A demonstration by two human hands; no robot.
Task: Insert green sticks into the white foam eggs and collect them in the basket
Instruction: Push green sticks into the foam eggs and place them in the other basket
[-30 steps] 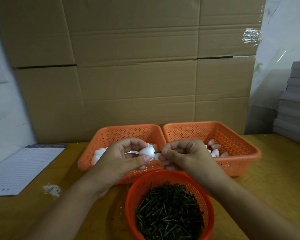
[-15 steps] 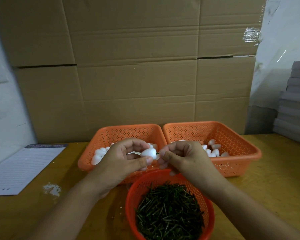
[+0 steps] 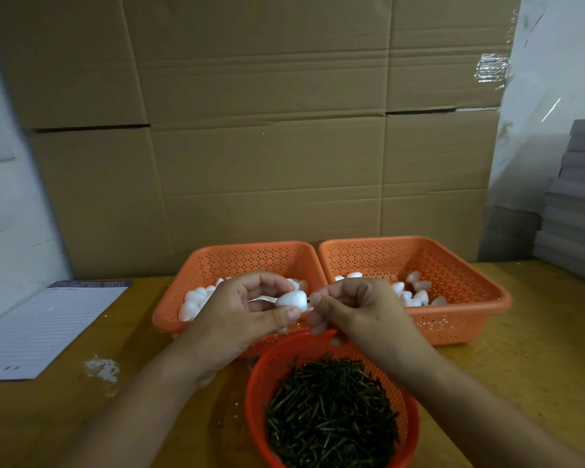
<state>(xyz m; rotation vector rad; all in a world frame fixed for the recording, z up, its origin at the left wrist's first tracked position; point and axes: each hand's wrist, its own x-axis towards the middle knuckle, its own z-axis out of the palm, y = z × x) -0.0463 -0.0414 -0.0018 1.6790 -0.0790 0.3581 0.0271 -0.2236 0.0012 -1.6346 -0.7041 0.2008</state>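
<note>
Both forearms reach in from the lower corners and meet above the near rims of the baskets. The left hand curls its thumb and fingers round a white foam egg, palm turned inward. At the egg's 3 o'clock, the right hand pinches a green stick, only a short bit showing at the egg's tip. At 6 o'clock below them sits the round basket of green sticks on the table.

White foam egg held above baskets, green stick barely protruding
</note>
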